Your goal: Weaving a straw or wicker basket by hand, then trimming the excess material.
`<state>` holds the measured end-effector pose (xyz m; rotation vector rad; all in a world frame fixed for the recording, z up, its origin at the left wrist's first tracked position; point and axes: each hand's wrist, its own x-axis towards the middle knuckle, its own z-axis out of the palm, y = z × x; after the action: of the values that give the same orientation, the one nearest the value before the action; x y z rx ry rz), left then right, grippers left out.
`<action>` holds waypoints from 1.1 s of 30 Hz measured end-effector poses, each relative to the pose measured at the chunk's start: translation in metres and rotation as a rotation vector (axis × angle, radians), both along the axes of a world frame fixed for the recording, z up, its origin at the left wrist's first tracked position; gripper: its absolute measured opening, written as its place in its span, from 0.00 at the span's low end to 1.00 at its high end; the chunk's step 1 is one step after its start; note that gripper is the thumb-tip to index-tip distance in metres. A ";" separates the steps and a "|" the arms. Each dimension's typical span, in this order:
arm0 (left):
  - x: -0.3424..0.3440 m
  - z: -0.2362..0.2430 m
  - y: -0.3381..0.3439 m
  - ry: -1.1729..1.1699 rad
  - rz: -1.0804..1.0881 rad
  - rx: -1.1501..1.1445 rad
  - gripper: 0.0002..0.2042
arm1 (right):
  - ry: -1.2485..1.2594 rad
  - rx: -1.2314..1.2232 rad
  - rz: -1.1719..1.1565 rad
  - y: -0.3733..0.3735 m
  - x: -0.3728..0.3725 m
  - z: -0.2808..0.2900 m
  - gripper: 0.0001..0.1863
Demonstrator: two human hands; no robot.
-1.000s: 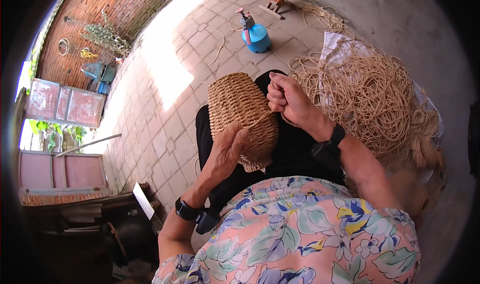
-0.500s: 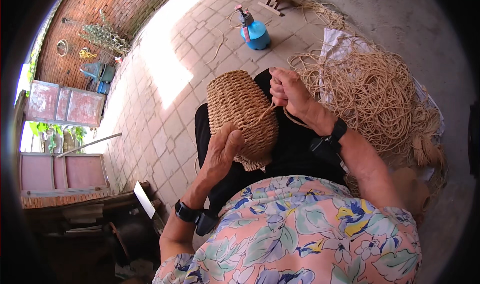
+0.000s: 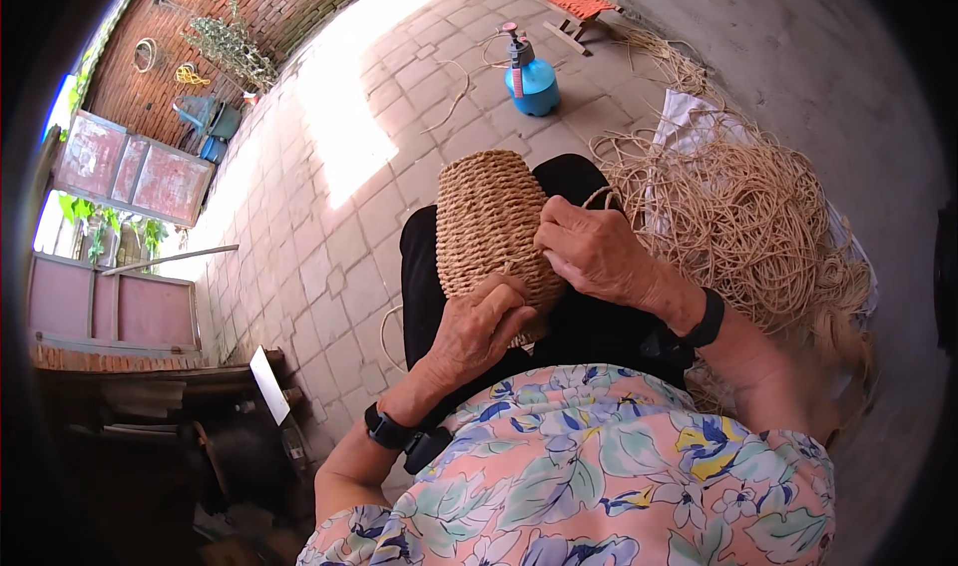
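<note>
Where fingers touch, basket lies beneath.

A courtyard, shown by partly sunlit paving, a brick wall and a leafy plant.

No readable text, no legible labels, brands, numbers or signs, not on any surface in view
</note>
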<state>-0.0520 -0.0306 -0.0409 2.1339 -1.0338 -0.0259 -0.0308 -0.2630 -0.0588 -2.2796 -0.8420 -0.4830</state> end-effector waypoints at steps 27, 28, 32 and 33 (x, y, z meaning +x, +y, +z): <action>0.014 -0.007 0.013 -0.243 -0.017 0.161 0.10 | 0.487 0.416 0.095 -0.017 0.021 -0.031 0.10; 0.014 -0.001 0.013 -0.097 0.017 0.049 0.10 | 0.475 0.414 0.093 -0.026 0.027 -0.028 0.10; 0.005 0.008 0.019 -0.076 0.358 -0.118 0.14 | 0.489 0.352 -0.048 -0.071 0.046 0.003 0.08; 0.006 0.006 0.020 -0.098 0.359 -0.061 0.16 | 0.343 0.299 -0.181 -0.077 0.047 0.009 0.07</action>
<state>-0.0459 -0.0108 -0.0348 2.2521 -0.6824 0.2810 0.0161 -0.3400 -0.0498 -2.0853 -0.3678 -0.2628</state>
